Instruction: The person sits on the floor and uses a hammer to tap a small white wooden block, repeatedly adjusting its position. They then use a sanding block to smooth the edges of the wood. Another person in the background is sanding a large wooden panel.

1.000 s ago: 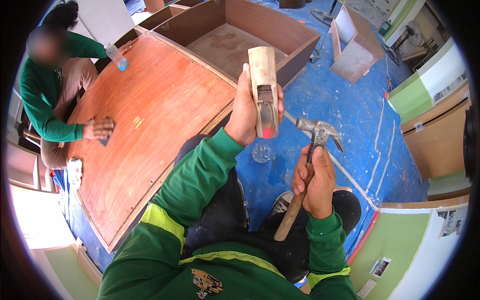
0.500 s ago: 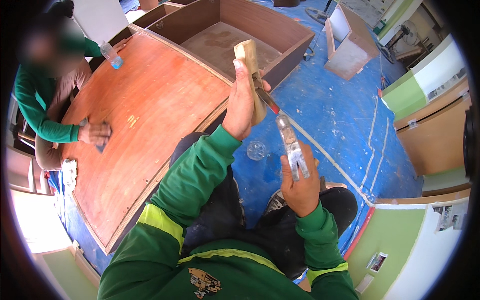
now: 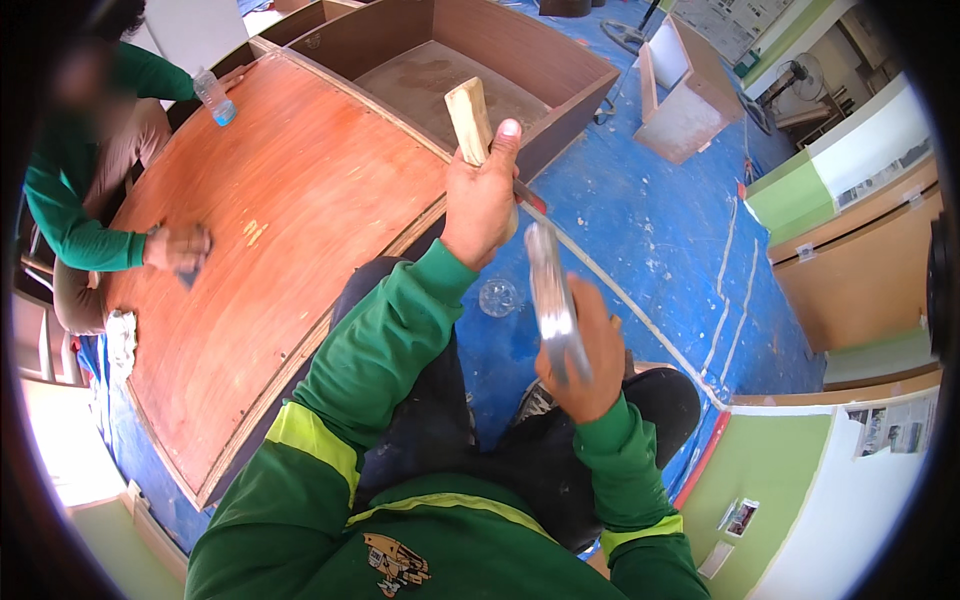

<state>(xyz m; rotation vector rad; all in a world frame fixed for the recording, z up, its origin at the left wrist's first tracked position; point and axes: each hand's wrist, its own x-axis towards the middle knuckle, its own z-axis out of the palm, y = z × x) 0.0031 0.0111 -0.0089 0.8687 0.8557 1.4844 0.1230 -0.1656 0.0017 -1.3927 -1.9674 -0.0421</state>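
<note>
2 hands (image 3: 478,200) raised: left thumb-up around plane (image 3: 467,120), right (image 3: 592,360) gripping hammer (image 3: 550,295).

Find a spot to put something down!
There's room on the red board, between the other person's hand and the big box, and on the blue sheet between the small box and pale strip. Crowded: around the hammer and wooden tool.

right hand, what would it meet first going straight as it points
Likely the red-ended blade of the wooden plane in the left hand, just beyond the hammer, though depth is unclear.
</note>
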